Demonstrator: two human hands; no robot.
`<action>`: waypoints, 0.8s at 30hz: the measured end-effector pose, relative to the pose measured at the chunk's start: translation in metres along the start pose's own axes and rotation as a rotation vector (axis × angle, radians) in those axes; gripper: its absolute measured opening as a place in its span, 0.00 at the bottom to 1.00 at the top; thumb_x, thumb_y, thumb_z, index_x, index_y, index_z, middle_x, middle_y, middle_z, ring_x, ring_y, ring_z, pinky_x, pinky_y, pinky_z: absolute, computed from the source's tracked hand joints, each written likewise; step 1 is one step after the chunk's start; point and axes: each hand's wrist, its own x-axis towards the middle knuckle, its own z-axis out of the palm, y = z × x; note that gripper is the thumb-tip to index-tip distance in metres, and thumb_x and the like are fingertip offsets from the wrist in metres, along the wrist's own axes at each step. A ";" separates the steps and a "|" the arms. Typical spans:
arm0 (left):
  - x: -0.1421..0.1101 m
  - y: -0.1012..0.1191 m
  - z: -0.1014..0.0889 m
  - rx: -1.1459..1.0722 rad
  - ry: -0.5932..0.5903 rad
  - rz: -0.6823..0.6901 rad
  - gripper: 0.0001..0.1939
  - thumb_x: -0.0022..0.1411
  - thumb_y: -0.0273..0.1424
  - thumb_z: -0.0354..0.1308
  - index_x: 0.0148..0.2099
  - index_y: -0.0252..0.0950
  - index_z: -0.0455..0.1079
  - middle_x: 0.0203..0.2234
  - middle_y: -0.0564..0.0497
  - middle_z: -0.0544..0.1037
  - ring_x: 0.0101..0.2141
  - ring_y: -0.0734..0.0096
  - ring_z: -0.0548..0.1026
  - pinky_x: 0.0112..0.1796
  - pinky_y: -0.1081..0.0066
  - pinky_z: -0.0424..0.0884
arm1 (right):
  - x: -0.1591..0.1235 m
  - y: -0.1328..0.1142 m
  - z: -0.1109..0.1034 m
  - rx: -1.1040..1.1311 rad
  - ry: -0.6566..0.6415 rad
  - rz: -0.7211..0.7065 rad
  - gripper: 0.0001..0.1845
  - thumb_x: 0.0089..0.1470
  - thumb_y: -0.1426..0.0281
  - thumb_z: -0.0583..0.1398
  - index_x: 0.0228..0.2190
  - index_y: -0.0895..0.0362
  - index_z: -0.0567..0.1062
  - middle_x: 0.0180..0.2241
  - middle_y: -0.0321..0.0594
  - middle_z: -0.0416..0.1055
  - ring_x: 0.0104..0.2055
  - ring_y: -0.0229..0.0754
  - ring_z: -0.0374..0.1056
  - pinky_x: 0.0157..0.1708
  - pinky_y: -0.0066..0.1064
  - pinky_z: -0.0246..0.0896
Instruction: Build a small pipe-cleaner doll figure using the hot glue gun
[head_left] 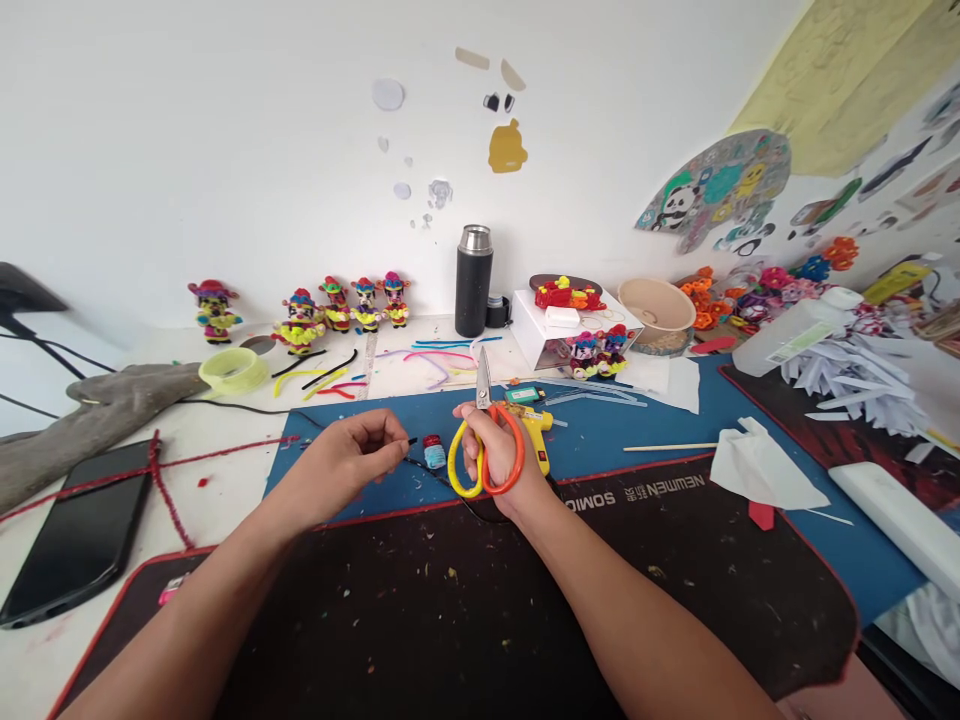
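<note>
My left hand (360,450) is closed in a pinch on a short black strip (412,441), whose end pokes out past the fingertips; it looks like pipe cleaner. In my right hand (491,445) is a pair of scissors (484,388) with one yellow and one orange handle, the blades pointing up and away from me, nearly together. Between the hands, a small red and light-blue fuzzy piece (433,452) stands on the blue mat. Behind my right hand lies a yellow glue gun (538,440), partly covered by it.
Pipe cleaners (322,378) lie behind the blue mat (600,420). Fuzzy figurines (300,322), a black flask (472,285) and a white box (536,335) line the wall. Tape (232,370) and a phone (82,530) are at left; a tissue (757,465) and stick (667,447) at right.
</note>
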 end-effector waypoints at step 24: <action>-0.002 0.003 -0.012 -0.259 0.339 0.158 0.14 0.59 0.41 0.67 0.31 0.39 0.69 0.19 0.59 0.66 0.22 0.74 0.62 0.24 0.73 0.60 | -0.037 0.018 0.005 -0.147 -0.618 0.098 0.45 0.53 0.31 0.60 0.49 0.59 0.72 0.32 0.48 0.81 0.26 0.45 0.78 0.27 0.30 0.67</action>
